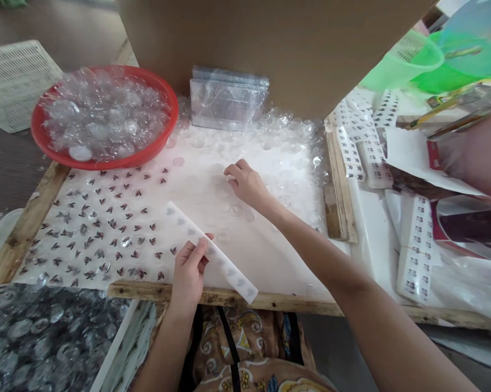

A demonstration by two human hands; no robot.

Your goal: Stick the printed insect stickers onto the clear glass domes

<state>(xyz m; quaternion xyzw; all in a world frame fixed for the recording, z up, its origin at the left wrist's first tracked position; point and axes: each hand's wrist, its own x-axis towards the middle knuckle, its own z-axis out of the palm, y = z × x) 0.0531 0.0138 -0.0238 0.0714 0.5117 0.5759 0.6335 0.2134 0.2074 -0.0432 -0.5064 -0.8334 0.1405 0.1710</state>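
My left hand [191, 267] is closed on a long white sticker strip [224, 262], gripped near its middle, with faint grey motifs showing through. Above the white work board [253, 261], my right hand [247, 182] has its thumb and fingers curled together in a pinch. Whatever may be between those fingertips is too small to make out. Clear round discs [236, 209] lie on the board around and below the right hand. On the board's left part, several clear pieces with small dark-and-red motifs [112, 223] are laid out in loose rows.
A red basin [169, 128] heaped with clear discs stands at the back left. A clear plastic box [229, 100] leans against a cardboard carton [249, 38]. Wooden strips [339, 201] edge the board. Bundled sticker strips [414, 250] lie right; a crate of discs [36, 337] sits lower left.
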